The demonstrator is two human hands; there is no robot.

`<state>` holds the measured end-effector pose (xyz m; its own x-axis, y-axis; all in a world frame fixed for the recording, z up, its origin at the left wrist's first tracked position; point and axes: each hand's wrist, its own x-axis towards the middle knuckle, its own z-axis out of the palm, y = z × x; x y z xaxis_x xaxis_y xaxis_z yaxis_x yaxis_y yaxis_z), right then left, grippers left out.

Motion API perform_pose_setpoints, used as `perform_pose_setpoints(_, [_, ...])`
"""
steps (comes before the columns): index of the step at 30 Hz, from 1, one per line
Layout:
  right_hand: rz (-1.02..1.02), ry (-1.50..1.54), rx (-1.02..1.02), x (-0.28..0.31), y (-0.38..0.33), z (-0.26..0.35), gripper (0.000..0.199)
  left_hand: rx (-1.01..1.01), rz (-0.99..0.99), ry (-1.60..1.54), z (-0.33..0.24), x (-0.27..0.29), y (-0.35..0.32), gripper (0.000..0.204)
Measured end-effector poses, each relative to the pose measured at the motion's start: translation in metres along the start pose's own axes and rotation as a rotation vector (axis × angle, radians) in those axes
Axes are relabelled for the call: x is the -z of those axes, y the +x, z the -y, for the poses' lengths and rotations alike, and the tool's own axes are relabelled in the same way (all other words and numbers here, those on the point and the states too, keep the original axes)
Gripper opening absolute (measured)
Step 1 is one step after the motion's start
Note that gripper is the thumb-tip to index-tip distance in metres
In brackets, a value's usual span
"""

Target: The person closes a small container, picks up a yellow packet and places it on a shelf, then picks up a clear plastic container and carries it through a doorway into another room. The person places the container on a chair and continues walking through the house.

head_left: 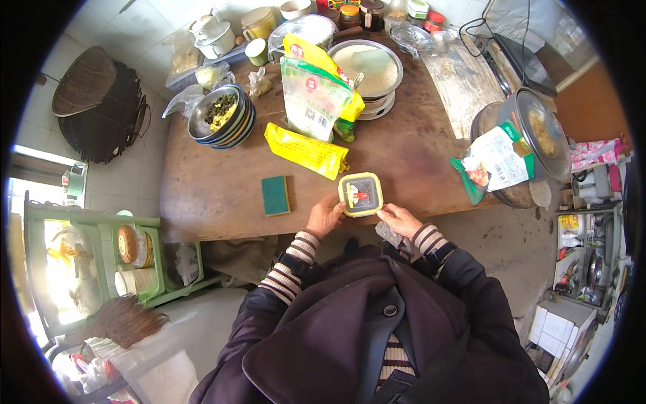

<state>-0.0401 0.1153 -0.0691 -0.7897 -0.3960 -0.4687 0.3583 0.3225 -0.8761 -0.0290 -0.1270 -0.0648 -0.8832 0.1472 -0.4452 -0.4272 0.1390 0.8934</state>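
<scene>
A small square food container (pixel 361 194) with a yellow rim and a dark see-through middle is at the table's front edge. My left hand (pixel 326 217) grips its lower left corner, and my right hand (pixel 400 221) grips the lower right one. Something red and white shows in its middle; I cannot tell whether it is printed or inside. Below my right palm hangs a crumpled grey cloth (pixel 390 236). A green sponge with a yellow edge (pixel 275 196) lies left of my hands. Just beyond the container rests a yellow packet (pixel 306 151).
Stacked bowls (pixel 217 135) with dark and yellow food stand at the back left. A green-and-clear bag (pixel 308 99) stands mid-table, before a large pan of grain (pixel 380 67). At right, another bag (pixel 494 161) leans by a lidded pot (pixel 538 128). A green rack (pixel 101 269) stands left.
</scene>
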Motion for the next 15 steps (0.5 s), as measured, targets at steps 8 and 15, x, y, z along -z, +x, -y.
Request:
perform_pose_setpoints(8, [-0.140,0.022,0.056,0.013,-0.004,-0.011,0.026,-0.090,0.078,0.055,-0.004,-0.021,0.008,0.051])
perform_pose_setpoints(15, [-0.218,0.318,-0.113,0.024,-0.010,-0.011,0.023,-0.223,0.061,0.241,-0.015,-0.028,0.014,0.040])
